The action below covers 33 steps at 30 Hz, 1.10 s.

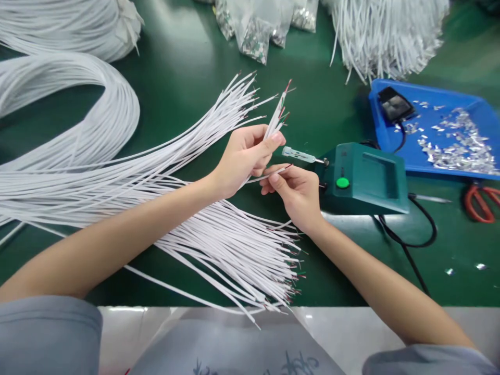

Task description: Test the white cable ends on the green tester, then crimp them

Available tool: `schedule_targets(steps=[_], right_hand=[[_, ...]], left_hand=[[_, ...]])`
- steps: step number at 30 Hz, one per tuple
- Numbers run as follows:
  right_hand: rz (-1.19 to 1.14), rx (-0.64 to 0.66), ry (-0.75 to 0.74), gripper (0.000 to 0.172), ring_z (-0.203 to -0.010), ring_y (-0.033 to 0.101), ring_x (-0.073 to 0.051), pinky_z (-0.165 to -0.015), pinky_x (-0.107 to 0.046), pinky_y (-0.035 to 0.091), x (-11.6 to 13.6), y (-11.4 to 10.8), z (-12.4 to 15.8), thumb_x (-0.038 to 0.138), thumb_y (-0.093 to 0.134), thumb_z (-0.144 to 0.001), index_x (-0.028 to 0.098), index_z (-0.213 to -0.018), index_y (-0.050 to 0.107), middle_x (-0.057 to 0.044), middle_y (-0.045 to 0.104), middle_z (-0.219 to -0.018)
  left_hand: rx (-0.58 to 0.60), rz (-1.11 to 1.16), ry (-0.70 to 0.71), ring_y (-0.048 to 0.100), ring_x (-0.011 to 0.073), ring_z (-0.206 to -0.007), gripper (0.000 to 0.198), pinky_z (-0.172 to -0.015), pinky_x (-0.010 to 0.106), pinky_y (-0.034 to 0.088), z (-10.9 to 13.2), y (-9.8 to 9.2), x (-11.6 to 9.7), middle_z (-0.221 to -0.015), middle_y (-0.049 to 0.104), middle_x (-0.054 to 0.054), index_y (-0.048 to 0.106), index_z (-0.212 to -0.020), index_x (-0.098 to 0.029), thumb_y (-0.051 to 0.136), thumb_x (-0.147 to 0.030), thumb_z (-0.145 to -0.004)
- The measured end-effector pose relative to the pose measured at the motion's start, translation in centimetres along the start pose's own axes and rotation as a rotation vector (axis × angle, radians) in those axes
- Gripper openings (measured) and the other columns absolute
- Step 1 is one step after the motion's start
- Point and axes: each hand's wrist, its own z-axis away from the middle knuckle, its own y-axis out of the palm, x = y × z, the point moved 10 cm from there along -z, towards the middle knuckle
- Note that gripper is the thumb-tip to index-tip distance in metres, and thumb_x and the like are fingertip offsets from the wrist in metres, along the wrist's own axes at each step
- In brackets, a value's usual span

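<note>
My left hand (250, 153) grips several white cables (274, 119), whose stripped ends show red and green wires above the fingers. Just to its lower right, my right hand (295, 190) pinches one white cable (269, 174) near its end, where a dark red wire sticks out. A large bundle of white cables (230, 245) fans out below and behind the hands. To the right of my right hand stands a green device (367, 179) with a bright green button. A pale slotted piece (300, 155) on a metal shaft points from the device toward my left hand.
At the right, a blue tray (429, 166) holds silvery scraps and a black object (395, 104). Red-handled scissors (480, 203) lie below it. Bags of small parts (253, 39) and finished-looking cable bundles (390, 39) lie at the back. A black cord (429, 237) trails from the device.
</note>
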Motion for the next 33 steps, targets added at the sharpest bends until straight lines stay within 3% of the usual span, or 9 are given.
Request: schedule_targets(steps=[4, 7, 10, 14, 17, 23, 27, 31, 33], right_hand=[[0.086, -0.112, -0.105, 0.012, -0.062, 0.059, -0.011, -0.059, -0.026, 0.051, 1.9, -1.6, 0.2, 0.029, 0.065, -0.085, 0.019, -0.077, 0.065, 0.000, 0.064, -0.073], [0.349, -0.189, -0.239, 0.012, -0.074, 0.064, -0.016, -0.067, -0.030, 0.054, 4.7, -2.8, 0.5, 0.023, 0.060, -0.085, 0.021, -0.075, 0.065, -0.003, 0.068, -0.081], [0.778, -0.022, -0.322, 0.014, -0.089, 0.067, -0.022, -0.085, -0.039, 0.054, 5.7, -1.1, 0.6, 0.017, 0.059, -0.085, 0.021, -0.090, 0.072, -0.006, 0.073, -0.094], [1.079, 0.282, -0.256, 0.028, -0.100, 0.066, -0.027, -0.088, -0.042, 0.053, 2.8, 1.0, 0.6, 0.011, 0.052, -0.087, 0.015, -0.106, 0.072, -0.012, 0.071, -0.109], [1.012, 0.321, -0.199, 0.025, -0.088, 0.067, -0.023, -0.079, -0.038, 0.054, 2.2, 0.7, 0.3, 0.010, 0.053, -0.086, 0.015, -0.097, 0.075, -0.010, 0.072, -0.096], [0.473, 0.015, -0.109, 0.003, -0.070, 0.065, -0.017, -0.070, -0.034, 0.057, 4.4, -2.2, -0.4, 0.022, 0.070, -0.076, 0.020, -0.075, 0.073, 0.000, 0.072, -0.074], [0.245, -0.093, -0.062, 0.003, -0.072, 0.066, -0.016, -0.073, -0.034, 0.058, 3.7, -3.1, -0.8, 0.022, 0.074, -0.072, 0.020, -0.072, 0.071, -0.001, 0.072, -0.075], [0.180, -0.231, -0.079, 0.011, -0.072, 0.067, -0.016, -0.074, -0.034, 0.060, 3.1, -4.7, -1.0, 0.025, 0.078, -0.070, 0.020, -0.077, 0.070, -0.001, 0.072, -0.080], [0.157, -0.249, -0.084, 0.017, -0.073, 0.068, -0.016, -0.075, -0.034, 0.061, 2.8, -4.9, -1.0, 0.028, 0.079, -0.070, 0.020, -0.082, 0.070, -0.002, 0.072, -0.083]], left_hand=[[-0.012, 0.014, -0.007, 0.036, 0.0015, -0.043, 0.027, -0.044, 0.016, 0.030, -0.1, -0.1, -0.1, -0.057, 0.041, -0.005, 0.057, -0.070, -0.014, 0.061, -0.028, -0.094], [-0.046, -0.025, 0.053, 0.045, 0.0032, -0.050, 0.028, -0.052, 0.016, 0.039, -0.2, -0.4, -0.8, -0.058, 0.047, -0.004, 0.057, -0.065, -0.014, 0.065, -0.023, -0.091], [-0.071, -0.076, 0.123, 0.048, 0.0038, -0.054, 0.032, -0.056, 0.016, 0.041, -0.1, -0.5, -1.5, -0.058, 0.051, -0.003, 0.055, -0.060, -0.013, 0.067, -0.019, -0.089], [-0.071, -0.067, 0.076, 0.043, 0.0037, -0.047, 0.028, -0.050, 0.017, 0.036, -0.1, -0.6, -0.9, -0.053, 0.046, -0.005, 0.057, -0.065, -0.014, 0.064, -0.024, -0.091], [-0.078, -0.077, 0.059, 0.031, 0.0024, -0.041, 0.030, -0.044, 0.019, 0.027, -0.2, -0.7, -0.6, -0.051, 0.038, -0.007, 0.053, -0.064, -0.016, 0.065, -0.025, -0.090], [0.074, -0.380, 0.109, 0.034, 0.0037, -0.048, 0.033, -0.047, 0.020, 0.025, -0.4, 0.8, -0.6, -0.048, 0.042, -0.005, 0.054, -0.052, -0.012, 0.076, -0.013, -0.076], [0.187, -0.331, 0.001, 0.034, 0.0041, -0.040, 0.027, -0.042, 0.021, 0.024, -0.7, 0.9, 0.1, -0.044, 0.042, -0.005, 0.060, -0.058, -0.012, 0.071, -0.018, -0.081], [0.350, -0.374, -0.056, 0.044, 0.0061, -0.042, 0.010, -0.043, 0.019, 0.031, -0.4, 1.7, 0.7, -0.051, 0.053, -0.001, 0.066, -0.067, -0.010, 0.074, -0.010, -0.073], [0.371, -0.400, -0.066, 0.045, 0.0063, -0.042, 0.008, -0.043, 0.019, 0.032, -0.4, 1.7, 0.9, -0.051, 0.054, -0.001, 0.067, -0.067, -0.010, 0.074, -0.007, -0.069]])
